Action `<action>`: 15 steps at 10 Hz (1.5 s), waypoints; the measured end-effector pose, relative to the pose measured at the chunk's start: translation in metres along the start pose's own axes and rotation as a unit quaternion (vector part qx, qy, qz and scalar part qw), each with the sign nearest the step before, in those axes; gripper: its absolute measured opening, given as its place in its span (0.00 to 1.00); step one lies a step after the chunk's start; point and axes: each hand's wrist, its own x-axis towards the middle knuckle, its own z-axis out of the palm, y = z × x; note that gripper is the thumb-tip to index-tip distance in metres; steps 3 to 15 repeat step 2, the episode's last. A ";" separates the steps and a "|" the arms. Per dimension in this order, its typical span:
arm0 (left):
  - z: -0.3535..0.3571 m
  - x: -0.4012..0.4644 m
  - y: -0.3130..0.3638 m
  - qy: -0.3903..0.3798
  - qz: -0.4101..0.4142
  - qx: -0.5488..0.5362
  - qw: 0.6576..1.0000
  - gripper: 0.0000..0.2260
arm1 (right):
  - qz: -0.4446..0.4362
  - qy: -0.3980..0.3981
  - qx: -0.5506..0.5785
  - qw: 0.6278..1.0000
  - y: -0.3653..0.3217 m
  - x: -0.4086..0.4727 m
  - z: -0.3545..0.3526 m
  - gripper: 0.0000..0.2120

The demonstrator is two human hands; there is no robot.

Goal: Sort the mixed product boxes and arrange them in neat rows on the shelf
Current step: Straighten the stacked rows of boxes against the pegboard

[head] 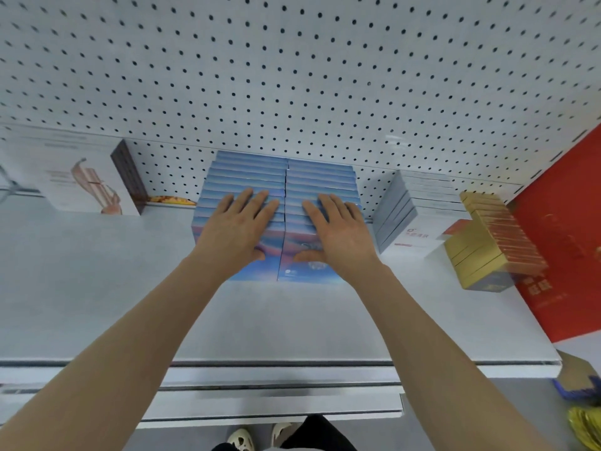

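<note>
Both forearms reach in from below; the left hand (pixel 239 227) and right hand (pixel 338 231) lie flat, fingers straight and spread, on two touching rows of blue boxes (pixel 247 175) that run back to the pegboard wall (pixel 292 76). Bare shelf (pixel 276 320) stretches from under the wrists to its front edge. Beyond the right hand stand a row of white boxes (pixel 419 203), then gold boxes (pixel 487 236), perhaps touching a red box (pixel 566 242). Well left stands a white carton (pixel 78 177).
</note>
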 end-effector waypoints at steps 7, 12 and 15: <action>-0.010 -0.003 0.003 0.073 -0.005 -0.045 0.996 0.39 | 0.047 -0.003 0.095 0.994 0.000 -0.004 -0.016 0.42; -0.010 -0.003 0.003 0.073 -0.005 -0.045 0.996 0.39 | 0.047 -0.003 0.095 0.994 0.000 -0.004 -0.016 0.42; -0.010 -0.003 0.003 0.073 -0.005 -0.045 0.996 0.39 | 0.047 -0.003 0.095 0.994 0.000 -0.004 -0.016 0.42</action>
